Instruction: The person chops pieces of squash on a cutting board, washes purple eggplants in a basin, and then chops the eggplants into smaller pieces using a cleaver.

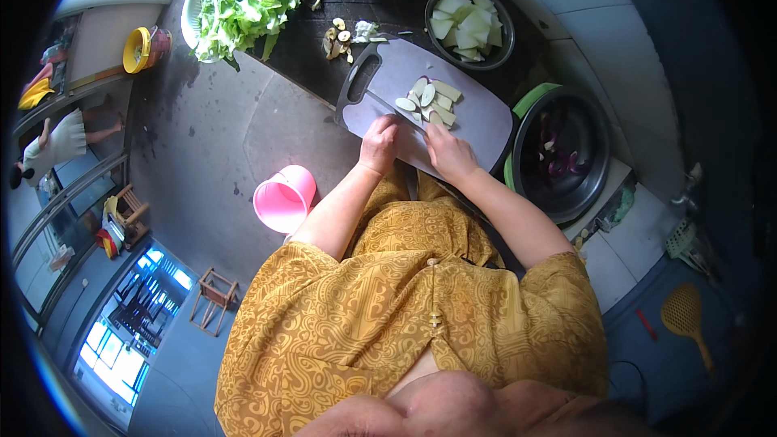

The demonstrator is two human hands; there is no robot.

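Note:
On a dark counter in front of me lies a grey-purple plastic cutting board with a dark handle end. Pale eggplant slices, some edged with purple skin, are heaped in its middle. A kitchen knife points toward the board's handle end, its blade beside the slices. My right hand is closed around the knife's handle end, mostly hiding the handle. My left hand rests at the board's near edge with fingers curled; whether it holds something is hidden.
Right of the board, a black basin containing purple peels sits in a green one. Beyond are a bowl of pale gourd slices, garlic and a leafy-green basket. A pink bucket stands left; another person is farther left.

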